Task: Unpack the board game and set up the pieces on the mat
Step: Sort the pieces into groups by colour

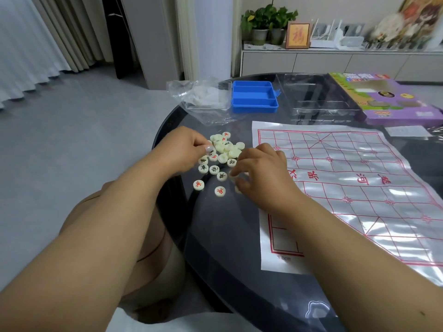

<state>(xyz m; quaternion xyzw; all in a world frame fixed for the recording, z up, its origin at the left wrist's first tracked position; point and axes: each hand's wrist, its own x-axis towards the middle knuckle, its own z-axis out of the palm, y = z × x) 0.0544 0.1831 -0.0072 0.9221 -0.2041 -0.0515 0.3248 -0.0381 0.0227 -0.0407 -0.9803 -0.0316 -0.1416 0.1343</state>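
Observation:
Several cream round game pieces (pixel 223 152) with red or black characters lie in a loose pile on the dark glass table, left of the mat. The glossy white mat (pixel 347 185) with a red grid lies flat to the right, with no pieces on it. My left hand (pixel 185 148) rests at the pile's left edge, fingertips pinched on a piece. My right hand (pixel 261 173) is at the pile's lower right, fingers curled around one or two pieces, partly hidden.
A blue three-slot tray (pixel 254 97), a crumpled clear plastic bag (pixel 203 99), a clear plastic insert (pixel 318 99) and the purple game box (pixel 383 97) sit at the far side of the table (pixel 215 236). A paper slip (pixel 407 131) lies by the box.

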